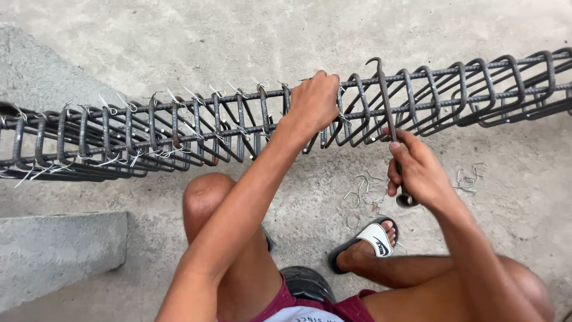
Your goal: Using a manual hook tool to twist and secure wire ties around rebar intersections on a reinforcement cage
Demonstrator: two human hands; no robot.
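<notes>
The person is sitting low over a long rebar cage [179, 134] that is lying across the concrete floor [298, 36], with the knees spread on either side of the work. The left hand [314, 100] is closing around the top longitudinal bar [453, 73] right where a stirrup [357, 110] is crossing it, fingers wrapped over the joint and, it seems, pinching a tie wire there, though the wire itself is hidden under the hand. The right hand [417, 170] is gripping the handle of a hooked tying tool [384, 98], fingers curled tight, its shaft rising upright and its curled tip standing just above the top bar, beside the left hand.

To the left of the hands, the stirrups are already carrying twisted wire ties [179, 95] along the top bar; to the right, the joints are looking bare. So the tying appears to be advancing rightward, with this joint as the 1 in hand. The next move is likely calling for the hook tip to come down into the wire loop and twist it snug.

Loose cut wires [360, 194] are lying on the floor near the sandalled foot [366, 241].
</notes>
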